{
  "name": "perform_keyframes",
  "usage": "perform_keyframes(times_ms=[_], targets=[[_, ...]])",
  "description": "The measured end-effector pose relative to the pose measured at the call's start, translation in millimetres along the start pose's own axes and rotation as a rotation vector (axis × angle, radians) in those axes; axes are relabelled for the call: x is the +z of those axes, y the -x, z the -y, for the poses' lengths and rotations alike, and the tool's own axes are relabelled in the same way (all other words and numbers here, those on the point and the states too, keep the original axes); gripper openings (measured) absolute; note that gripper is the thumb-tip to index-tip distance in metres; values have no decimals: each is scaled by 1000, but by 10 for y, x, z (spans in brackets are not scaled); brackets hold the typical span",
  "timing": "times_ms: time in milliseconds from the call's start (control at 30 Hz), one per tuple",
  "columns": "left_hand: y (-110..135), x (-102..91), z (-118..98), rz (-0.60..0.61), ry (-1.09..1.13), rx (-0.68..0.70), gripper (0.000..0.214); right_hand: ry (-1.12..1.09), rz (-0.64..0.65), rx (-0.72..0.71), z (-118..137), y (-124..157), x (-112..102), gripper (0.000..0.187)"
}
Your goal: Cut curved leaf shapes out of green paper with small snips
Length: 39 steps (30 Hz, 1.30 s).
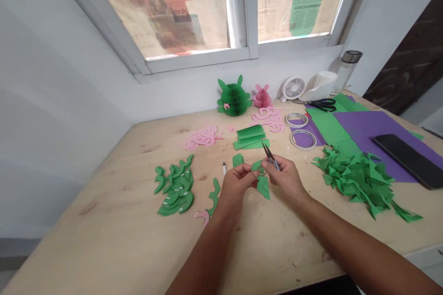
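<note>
My left hand [236, 188] pinches a partly cut piece of green paper [263, 188] above the table. Small scissors [268, 152] with dark blades and a bluish handle sit in my right hand [284, 179], tips pointing up and away. The right fingertips also touch the paper's upper part. Left of my left hand lie a wavy green paper cutout [213, 197] and a pink curved cutout [202, 215]. Just beyond it are a pen [224, 168] and a green paper strip [237, 160], partly hidden by the hand.
Green cutouts [178, 189] are piled at left, pink ones [203, 138] behind. Folded green strips [251, 136], tape rolls [303, 139] and honeycomb paper figures [234, 99] stand farther back. At right lie green scraps [356, 179], purple paper [367, 124], a phone [408, 159] and black-handled scissors [323, 104].
</note>
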State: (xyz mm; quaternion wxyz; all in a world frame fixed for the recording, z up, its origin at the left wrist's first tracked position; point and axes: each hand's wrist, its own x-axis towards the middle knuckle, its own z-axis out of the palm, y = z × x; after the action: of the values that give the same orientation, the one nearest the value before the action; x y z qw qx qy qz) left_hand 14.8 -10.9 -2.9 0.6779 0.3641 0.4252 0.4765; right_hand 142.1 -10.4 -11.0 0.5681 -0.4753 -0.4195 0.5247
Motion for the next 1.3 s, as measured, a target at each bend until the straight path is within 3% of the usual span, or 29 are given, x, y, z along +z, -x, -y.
perform_keyframes(times_ms=[600, 967, 1300], targets=[[26, -2, -32, -71, -34, 5, 20, 47, -8, 29, 54, 5, -7, 26], [-18, -21, -14, -84, -66, 40, 18, -139, 9, 99, 48, 18, 13, 26], [-10, -14, -23, -34, -75, -38, 22, -149, -89, 73, 54, -9, -3, 28]])
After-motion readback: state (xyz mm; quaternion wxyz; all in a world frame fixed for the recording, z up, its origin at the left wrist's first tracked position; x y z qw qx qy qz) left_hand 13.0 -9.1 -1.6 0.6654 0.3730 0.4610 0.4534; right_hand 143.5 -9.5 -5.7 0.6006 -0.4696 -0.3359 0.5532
